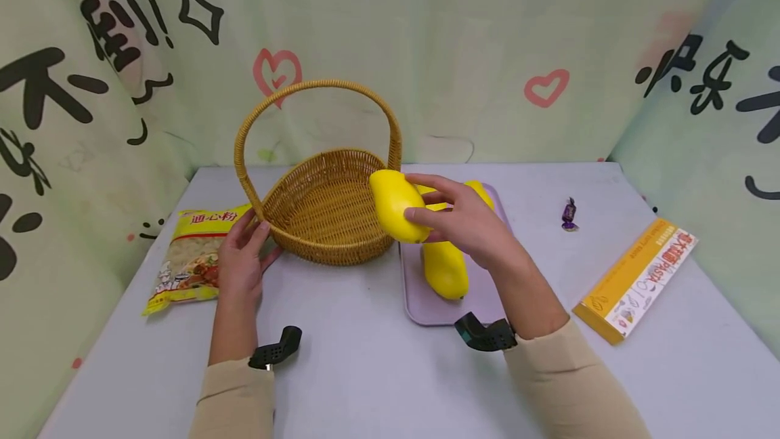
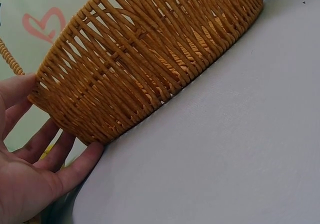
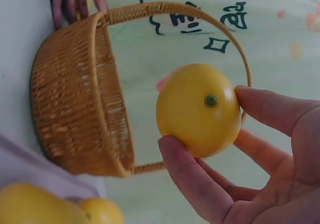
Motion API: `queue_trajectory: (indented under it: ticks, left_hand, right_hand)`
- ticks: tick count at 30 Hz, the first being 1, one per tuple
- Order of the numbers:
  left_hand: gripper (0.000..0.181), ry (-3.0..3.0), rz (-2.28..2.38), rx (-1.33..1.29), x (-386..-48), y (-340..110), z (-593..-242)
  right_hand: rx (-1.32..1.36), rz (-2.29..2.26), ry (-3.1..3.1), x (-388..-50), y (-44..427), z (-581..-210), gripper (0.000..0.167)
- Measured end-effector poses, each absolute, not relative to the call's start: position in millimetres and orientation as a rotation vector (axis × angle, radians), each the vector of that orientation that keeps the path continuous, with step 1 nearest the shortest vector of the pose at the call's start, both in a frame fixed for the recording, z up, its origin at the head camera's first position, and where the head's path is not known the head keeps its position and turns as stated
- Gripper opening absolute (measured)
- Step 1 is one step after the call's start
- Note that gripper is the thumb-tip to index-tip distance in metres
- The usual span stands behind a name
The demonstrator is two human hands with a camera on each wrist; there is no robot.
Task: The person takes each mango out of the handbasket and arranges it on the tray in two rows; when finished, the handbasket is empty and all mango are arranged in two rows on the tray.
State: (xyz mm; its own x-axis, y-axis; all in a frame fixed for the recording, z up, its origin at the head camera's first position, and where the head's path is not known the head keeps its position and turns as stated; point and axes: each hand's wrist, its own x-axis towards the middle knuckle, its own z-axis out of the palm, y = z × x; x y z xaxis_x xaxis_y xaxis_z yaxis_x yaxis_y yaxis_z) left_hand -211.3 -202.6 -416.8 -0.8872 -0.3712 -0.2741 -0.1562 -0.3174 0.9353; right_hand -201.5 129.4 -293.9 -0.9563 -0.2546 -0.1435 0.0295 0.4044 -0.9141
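Observation:
A yellow mango (image 1: pixel 396 205) is pinched between the thumb and fingers of my right hand (image 1: pixel 460 215). It is held up beside the right rim of a brown wicker basket (image 1: pixel 329 205). In the right wrist view the mango (image 3: pixel 197 111) shows a green stem spot. My left hand (image 1: pixel 242 263) grips the basket's left side, with the thumb at the rim and fingers spread along the wall in the left wrist view. The basket stands on the table, its woven floor visible. Under my right hand, more mangoes (image 1: pixel 447 273) lie on a light purple tray (image 1: pixel 420 314), partly hidden.
A yellow bag of pasta (image 1: pixel 189 256) lies left of the basket, partly behind my left hand. Toward the right are a small purple wrapped candy (image 1: pixel 569 214) and an orange-and-white pasta box (image 1: pixel 636 280). A printed curtain (image 1: pixel 475 53) hangs behind the white table (image 1: pixel 365 358).

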Motion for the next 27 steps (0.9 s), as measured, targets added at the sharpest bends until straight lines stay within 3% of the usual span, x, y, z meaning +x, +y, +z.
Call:
queue_trajectory:
  ticks: [27]
  left_hand:
    - [0.050, -1.774, -2.331, 0.677, -211.5, -202.3, -419.4]
  right_hand:
    - [-0.011, -1.430, 2.502, -181.6, 221.8, -314.0, 0.071]
